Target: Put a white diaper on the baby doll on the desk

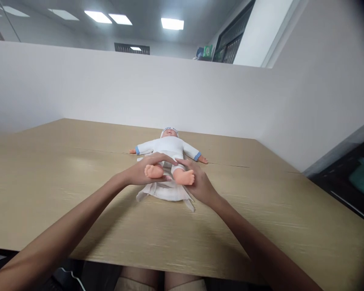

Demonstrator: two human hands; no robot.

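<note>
A baby doll (171, 144) in a white outfit with blue cuffs lies on its back, head away from me, arms spread. Under its lower body a white diaper (166, 195) is spread out, its near edge and side tabs toward me. My left hand (148, 169) is wrapped round the doll's leg on the left, behind the foot, its fingers reaching toward the middle. Around the leg on the right is my right hand (200, 181), with most of its fingers hidden behind the leg and foot. Both hands are close together over the diaper.
The doll lies on a wide wood-coloured table (63, 182). A low white wall (124, 93) stands behind it. At the right, beyond the table edge, is a dark object (346, 173) with something green in it.
</note>
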